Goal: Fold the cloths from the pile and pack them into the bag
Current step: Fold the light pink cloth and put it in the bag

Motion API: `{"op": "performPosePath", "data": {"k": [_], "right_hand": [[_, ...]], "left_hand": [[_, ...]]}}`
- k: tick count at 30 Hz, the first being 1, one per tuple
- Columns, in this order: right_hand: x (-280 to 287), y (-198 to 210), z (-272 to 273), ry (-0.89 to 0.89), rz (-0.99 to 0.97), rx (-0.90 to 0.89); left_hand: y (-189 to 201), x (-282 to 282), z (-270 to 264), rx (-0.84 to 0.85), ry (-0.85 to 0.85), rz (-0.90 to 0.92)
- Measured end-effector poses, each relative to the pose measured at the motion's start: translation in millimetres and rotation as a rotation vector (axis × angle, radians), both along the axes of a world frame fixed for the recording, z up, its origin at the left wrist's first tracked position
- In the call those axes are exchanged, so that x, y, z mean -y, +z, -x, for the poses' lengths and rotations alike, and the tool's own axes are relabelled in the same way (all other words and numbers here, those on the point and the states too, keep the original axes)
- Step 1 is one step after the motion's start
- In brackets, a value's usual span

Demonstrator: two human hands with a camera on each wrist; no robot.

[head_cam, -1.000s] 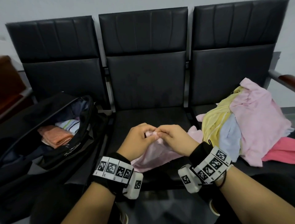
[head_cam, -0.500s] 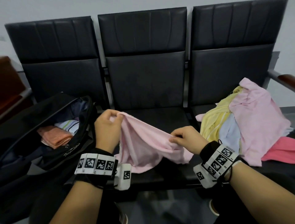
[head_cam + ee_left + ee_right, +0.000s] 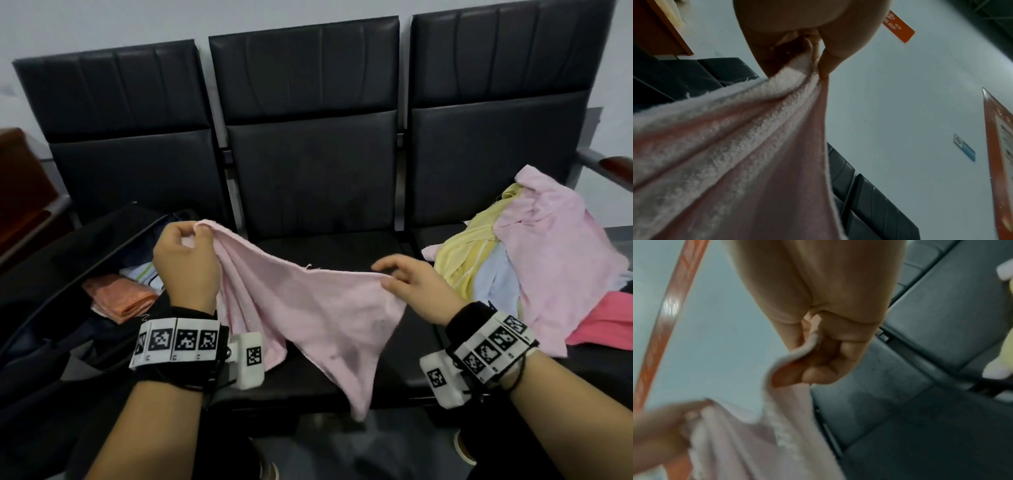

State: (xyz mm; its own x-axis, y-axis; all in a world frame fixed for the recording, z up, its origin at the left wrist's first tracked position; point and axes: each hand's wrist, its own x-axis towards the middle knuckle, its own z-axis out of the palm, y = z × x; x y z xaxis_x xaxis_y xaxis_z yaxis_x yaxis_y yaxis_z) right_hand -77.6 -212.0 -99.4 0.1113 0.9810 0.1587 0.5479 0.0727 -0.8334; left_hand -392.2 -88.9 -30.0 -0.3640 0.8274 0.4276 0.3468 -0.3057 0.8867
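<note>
Black padded seats in a row against a pale wall serve as the surface, and everything here is placed from the middle seat (image 3: 308, 260). Nearest the viewer, over that seat's front edge, the pink cloth (image 3: 308, 315) hangs spread between the two hands, its top edge running left to right across the seat and one loose corner drooping below the seat front. At the left end, the left hand (image 3: 185, 263) pinches a bunched corner between thumb and fingers, held slightly higher. At the right end, the right hand (image 3: 416, 291) grips the top edge in its lower fingers, while its upper fingers are splayed loose above the cloth. The hands stand well apart, so the cloth's long axis lies across the body; folding it likely means bringing one end over to the other. Left of the middle seat sits the open black bag (image 3: 85, 274) with an orange folded cloth (image 3: 120, 301) inside, nearer the left hand. Right of it lies the pile (image 3: 534, 253).
</note>
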Motion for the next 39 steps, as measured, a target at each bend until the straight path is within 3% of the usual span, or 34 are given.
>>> {"op": "performPosePath", "data": {"k": [4, 6, 9, 14, 18, 29, 39], "right_hand": [[-2, 45, 27, 0.186, -0.061, -0.511], [-5, 63, 39, 0.308, -0.009, -0.596], [-6, 71, 55, 0.404, -0.004, -0.468], [-10, 59, 67, 0.217, -0.059, -0.206], [-15, 51, 73, 0.101, -0.164, -0.005], [-14, 46, 84, 0.044, -0.173, -0.056], [-12, 49, 90, 0.056, -0.120, 0.003]], "left_hand": [[10, 5, -24, -0.012, -0.085, -0.026], [13, 8, -42, -0.064, -0.213, 0.024], [6, 18, -64, -0.167, -0.405, 0.152], [-17, 33, -65, -0.252, -0.636, 0.250], [-15, 45, -65, -0.218, -0.732, 0.246], [-4, 60, -61, -0.112, -0.820, 0.249], [-4, 62, -54, -0.254, -0.840, 0.221]]}}
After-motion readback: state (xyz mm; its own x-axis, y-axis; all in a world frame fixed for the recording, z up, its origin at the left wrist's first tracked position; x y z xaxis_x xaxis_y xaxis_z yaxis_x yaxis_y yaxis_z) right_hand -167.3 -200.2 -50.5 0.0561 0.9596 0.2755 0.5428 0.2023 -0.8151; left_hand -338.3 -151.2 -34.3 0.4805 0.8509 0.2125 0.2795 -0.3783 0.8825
